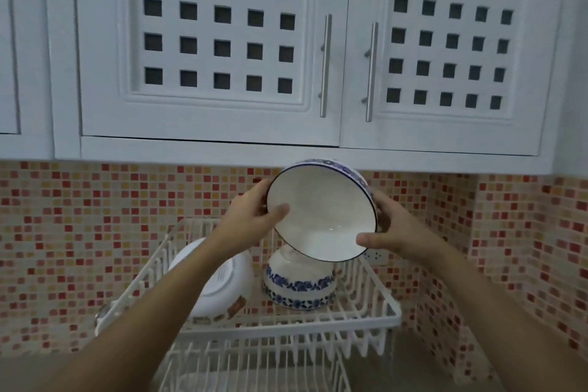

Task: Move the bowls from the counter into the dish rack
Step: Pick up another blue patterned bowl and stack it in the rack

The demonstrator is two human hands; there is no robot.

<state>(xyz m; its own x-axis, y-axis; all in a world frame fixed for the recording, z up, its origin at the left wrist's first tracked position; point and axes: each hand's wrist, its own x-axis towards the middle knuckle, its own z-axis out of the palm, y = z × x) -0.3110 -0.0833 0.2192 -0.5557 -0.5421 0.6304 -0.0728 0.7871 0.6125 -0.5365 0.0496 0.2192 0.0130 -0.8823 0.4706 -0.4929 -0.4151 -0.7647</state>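
A white bowl with a blue floral band and dark rim (321, 210) is held tilted, its inside facing me, above the upper tier of a white wire dish rack (366, 315). My left hand (254, 213) grips its left rim and my right hand (391, 229) grips its right rim. Directly below it an upside-down bowl with the same blue pattern (299, 286) stands in the rack. To the left, a plain white bowl with a brown pattern (222, 283) leans on its side, partly hidden by my left forearm.
White wall cabinets with lattice doors and metal handles (325, 64) hang just above the held bowl. A red and beige mosaic backsplash (95, 232) runs behind the rack. The rack has a lower wire tier (254, 363). A socket (377, 255) sits on the wall behind my right hand.
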